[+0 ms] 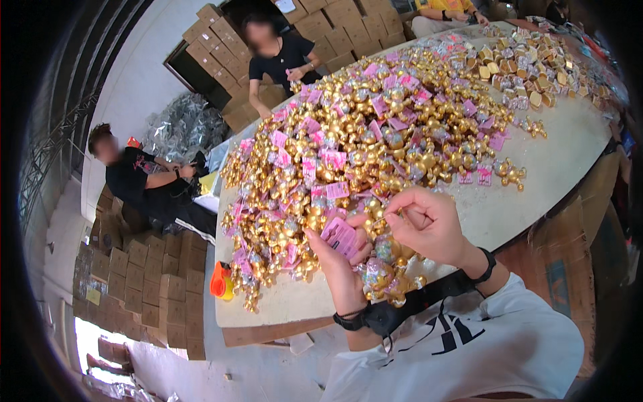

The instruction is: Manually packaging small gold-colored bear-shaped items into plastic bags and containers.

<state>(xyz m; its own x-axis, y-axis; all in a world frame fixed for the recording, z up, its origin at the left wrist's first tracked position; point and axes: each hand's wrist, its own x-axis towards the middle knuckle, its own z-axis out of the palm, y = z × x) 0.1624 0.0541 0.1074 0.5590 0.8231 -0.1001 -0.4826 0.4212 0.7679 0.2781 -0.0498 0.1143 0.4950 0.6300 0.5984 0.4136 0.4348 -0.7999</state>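
My left hand (338, 261) holds a small pink paper tag (341, 236) between thumb and fingers, just above a shiny gold bear-shaped figure (383, 275) at the table's near edge. My right hand (429, 224) is pinched on a thin gold string or loop (385, 216) that runs toward the tag. Both wrists wear black bands. A big heap of the same gold figures with pink tags (362, 144) covers the table just beyond my hands.
The pale table (536, 174) carries a second pile of gold pieces (529, 63) at the far right. Two people in black shirts sit at the left (144, 181) and far side (281, 57). Cardboard boxes (154, 288) are stacked on the floor; an orange object (220, 280) lies near the table's edge.
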